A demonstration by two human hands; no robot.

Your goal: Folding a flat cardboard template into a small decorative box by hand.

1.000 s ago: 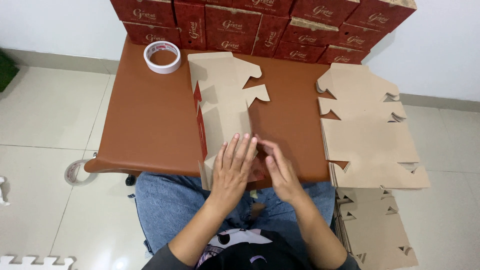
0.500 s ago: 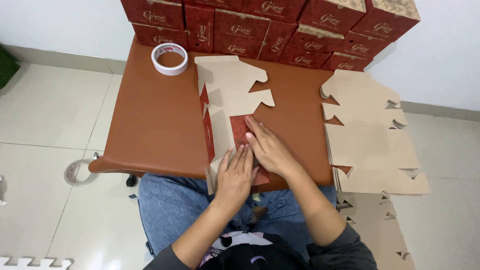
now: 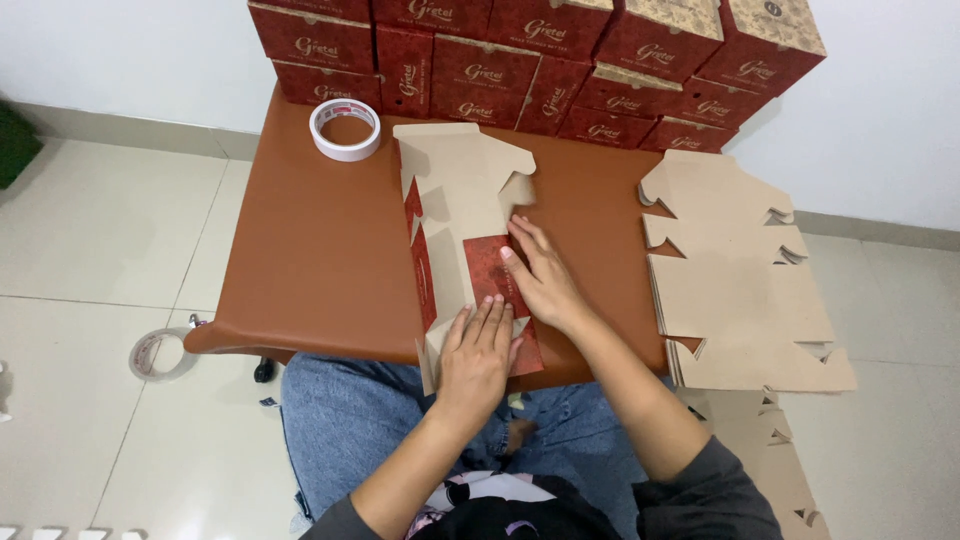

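the flat box blank [image 3: 462, 215] is matt brown cardboard, printed red on its folded flap. the table top [image 3: 320, 250] looks smooth, faintly glossy brown leatherette. the tape roll [image 3: 345, 129] is shiny white plastic film.

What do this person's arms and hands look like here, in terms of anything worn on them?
Both hands are bare: the left hand and right hand show no gloves, rings or watch that I can make out. The forearms are uncovered, with dark grey sleeves pushed up near the elbows. Fingernails look short and unpainted, though they are small in this view.
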